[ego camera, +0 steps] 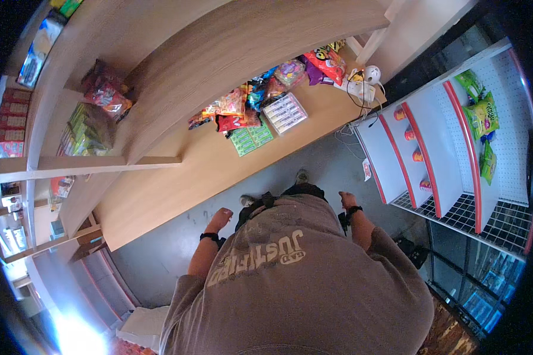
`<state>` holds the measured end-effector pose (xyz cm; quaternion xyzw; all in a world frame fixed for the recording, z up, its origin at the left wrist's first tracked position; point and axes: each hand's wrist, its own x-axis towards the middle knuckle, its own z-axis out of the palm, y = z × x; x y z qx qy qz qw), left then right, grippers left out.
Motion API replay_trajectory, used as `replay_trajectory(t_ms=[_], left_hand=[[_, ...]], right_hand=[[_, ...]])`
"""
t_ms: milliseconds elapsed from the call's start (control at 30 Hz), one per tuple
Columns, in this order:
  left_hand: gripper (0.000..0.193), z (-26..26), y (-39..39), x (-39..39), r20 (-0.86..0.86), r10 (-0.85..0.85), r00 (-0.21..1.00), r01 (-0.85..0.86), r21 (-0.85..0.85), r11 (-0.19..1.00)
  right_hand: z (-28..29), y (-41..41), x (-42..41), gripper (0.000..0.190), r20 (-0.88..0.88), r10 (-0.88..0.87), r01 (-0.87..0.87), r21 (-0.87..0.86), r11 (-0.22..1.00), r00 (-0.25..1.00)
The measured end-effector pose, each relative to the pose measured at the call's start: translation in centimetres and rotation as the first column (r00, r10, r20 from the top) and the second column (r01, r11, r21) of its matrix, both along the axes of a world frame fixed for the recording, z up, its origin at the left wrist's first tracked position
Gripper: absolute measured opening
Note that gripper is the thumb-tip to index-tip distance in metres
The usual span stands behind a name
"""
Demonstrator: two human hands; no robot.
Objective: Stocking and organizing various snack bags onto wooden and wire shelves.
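My left hand hangs beside my body with its fingers curled, close to the front edge of a wooden counter. My right hand is lowered on the other side, over the grey floor, loosely closed. Neither hand appears to hold anything, and each wrist wears a black band. Before me on the counter lie green packs of small boxes, a clear-wrapped pack of white boxes, an orange snack bag and a red snack bag.
A raised wooden shelf overhangs the counter. A white power strip with loose cables sits at its right end. To my right stands a white display rack with red edges, green snack bags and several red tubs. Stocked shelves rise at left.
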<state>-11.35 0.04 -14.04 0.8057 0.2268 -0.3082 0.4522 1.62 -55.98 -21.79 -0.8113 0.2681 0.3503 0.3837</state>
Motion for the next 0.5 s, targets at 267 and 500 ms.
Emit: replay_trajectory(t_ms=[267,500], left_hand=[[0.032,4.5,-5.1,12.3,0.143,0.295,0.945,-0.252,-0.257,0.933],[0.05,11.3,-7.4,25.7,0.033,0.571,0.82,-0.481,-0.5,0.72]], right_hand=[[-3.7,-5.6,3.6,0.034,-0.031,0.03,-0.028,0.072,0.997,0.999],[-5.1,-9.7,3.8,0.033,0.055,0.022,-0.032,0.174,0.984,0.998]])
